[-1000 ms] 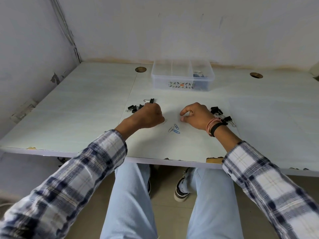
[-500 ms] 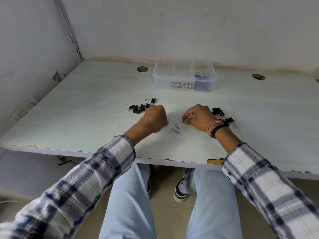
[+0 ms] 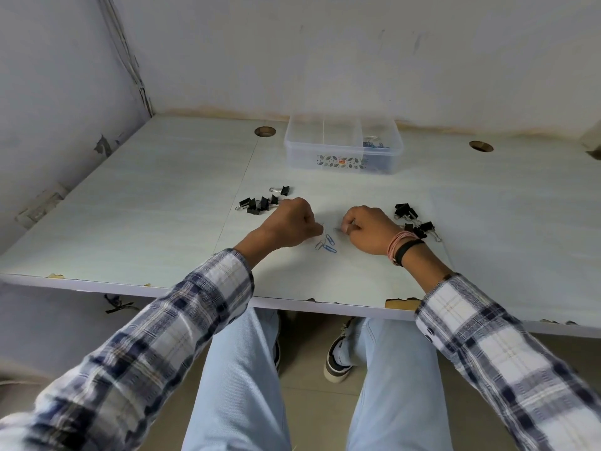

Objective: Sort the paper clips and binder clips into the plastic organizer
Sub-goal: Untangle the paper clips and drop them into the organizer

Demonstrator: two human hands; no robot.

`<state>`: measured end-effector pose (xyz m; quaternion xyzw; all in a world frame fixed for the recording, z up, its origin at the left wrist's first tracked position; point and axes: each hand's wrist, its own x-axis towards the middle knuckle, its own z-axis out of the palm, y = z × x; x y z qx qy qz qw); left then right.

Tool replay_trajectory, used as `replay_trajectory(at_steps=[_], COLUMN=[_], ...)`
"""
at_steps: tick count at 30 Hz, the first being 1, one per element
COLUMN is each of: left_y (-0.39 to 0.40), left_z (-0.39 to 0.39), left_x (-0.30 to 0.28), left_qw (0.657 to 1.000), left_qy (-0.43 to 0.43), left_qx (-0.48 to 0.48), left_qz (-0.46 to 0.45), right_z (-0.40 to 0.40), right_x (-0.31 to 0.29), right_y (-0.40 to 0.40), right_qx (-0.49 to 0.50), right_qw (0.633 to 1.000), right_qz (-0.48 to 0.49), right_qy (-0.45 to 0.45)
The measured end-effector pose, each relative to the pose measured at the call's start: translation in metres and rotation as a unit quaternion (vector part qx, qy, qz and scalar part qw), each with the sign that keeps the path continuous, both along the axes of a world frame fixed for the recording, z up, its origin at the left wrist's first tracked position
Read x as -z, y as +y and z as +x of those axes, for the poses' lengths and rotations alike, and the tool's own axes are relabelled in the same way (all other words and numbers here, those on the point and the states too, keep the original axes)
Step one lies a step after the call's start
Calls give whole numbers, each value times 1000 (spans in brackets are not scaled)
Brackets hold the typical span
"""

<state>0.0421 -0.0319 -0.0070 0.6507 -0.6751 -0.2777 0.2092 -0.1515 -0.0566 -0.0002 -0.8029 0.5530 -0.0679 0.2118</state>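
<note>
The plastic organizer (image 3: 343, 150) is a clear rectangular box w/ thin dividers, standing at the far side of the table (image 3: 162, 203), near the wall. Its right compartment holds some blue paper clips (image 3: 374, 144); the other compartments look bare. A patterned label is on its front wall.

On the table, approx. in the middle, a few loose paper clips (image 3: 326, 244) lie between the two hands, blue wire, small and thin. One group of black binder clips (image 3: 260, 201) w/ silver handles lies just beside the left hand, at its far-left side. A second group of binder clips (image 3: 414, 221) lies behind the right wrist, partly hidden by it.

The left hand (image 3: 289, 224) is clenched to a fist on the table; sth. thin shows at its fingertips, but I cannot tell if it grips a clip. The right hand (image 3: 369, 231) is curled, thumb and fingers pinching a small thin piece, prob. a paper clip, too small to be sure.

The table top is pale, smooth, w/ chipped front edge and two round cable holes (image 3: 265, 131). Sleeves are plaid cloth; the right wrist wears a black band (image 3: 406, 252) and pinkish threads
</note>
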Motion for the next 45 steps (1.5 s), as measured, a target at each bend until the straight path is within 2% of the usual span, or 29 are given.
replay_trajectory(at_steps=[4, 8, 14, 24, 28, 31, 33, 36, 38, 40, 45], left_y=[7, 12, 9, 6, 9, 11, 10, 13, 17, 19, 17], left_z=[5, 3, -6, -13, -14, -8, -3, 2, 3, 3, -2], left_x=[-4, 1, 14, 16, 13, 12, 10, 3, -2, -6, -9], left_qw=[999, 998, 991, 993, 985, 982, 991, 995, 963, 917, 814], left_qy=[47, -13, -90, -97, -146, -167, -102, 101, 262, 382, 542], left_qx=[10, 60, 75, 52, 68, 71, 67, 6, -19, -22, -46], left_qz=[-7, -28, -64, -52, -59, -56, -49, -2, 59, 110, 206], right_z=[0, 3, 13, 20, 19, 14, 10, 3, 1, 2, 9], right_x=[0, -1, 4, 10, 10, 11, 12, 13, 11, 10, 11], right_y=[6, 7, 7, 10, 13, 11, 9, 6, 6, 5, -2], right_qx=[10, -1, -7, -29, -54, -49, -39, -15, -6, 3, -1], right_qw=[998, 998, 998, 993, 982, 980, 987, 996, 997, 998, 998], right_qz=[11, 10, -46, -100, -134, -143, -123, -84, -68, -53, -55], right_qy=[-59, -68, -32, 64, 121, 128, 95, 9, -29, -47, 13])
